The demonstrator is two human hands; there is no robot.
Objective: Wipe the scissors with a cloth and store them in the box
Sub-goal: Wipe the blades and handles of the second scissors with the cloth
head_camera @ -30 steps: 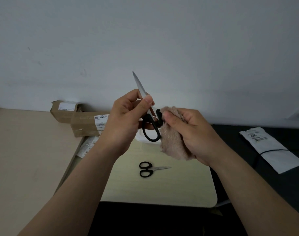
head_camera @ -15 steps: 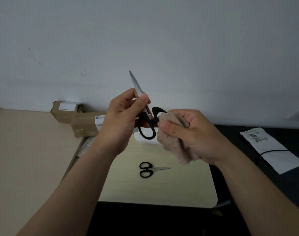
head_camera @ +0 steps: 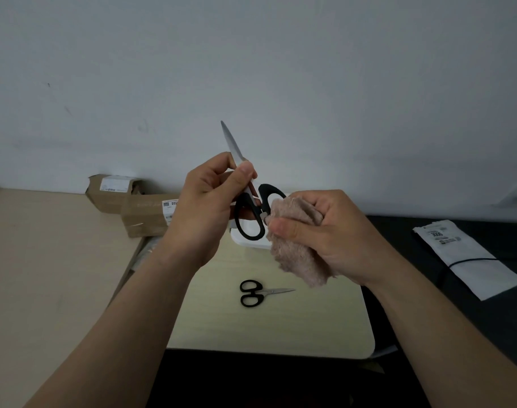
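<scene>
My left hand [head_camera: 205, 209] pinches the large black-handled scissors [head_camera: 248, 219] by the blade, tip pointing up toward the wall. My right hand [head_camera: 325, 234] grips a bunched beige cloth [head_camera: 295, 254] and presses it against the right handle loop of those scissors. A smaller pair of black-handled scissors [head_camera: 255, 293] lies flat on the pale tabletop [head_camera: 310, 325] below, blades pointing right. A white box [head_camera: 253, 244] sits on the table behind my hands, mostly hidden by them.
Two brown cardboard parcels [head_camera: 145, 210] lie at the back left against the wall. A white plastic package [head_camera: 469, 257] with a black cable across it rests on the dark surface at right. A beige desk [head_camera: 45, 275] extends to the left.
The cloth in my right hand has shifted right, from the near handle loop to the outer one. My left hand has tilted the scissors slightly, baring more of the handles.
</scene>
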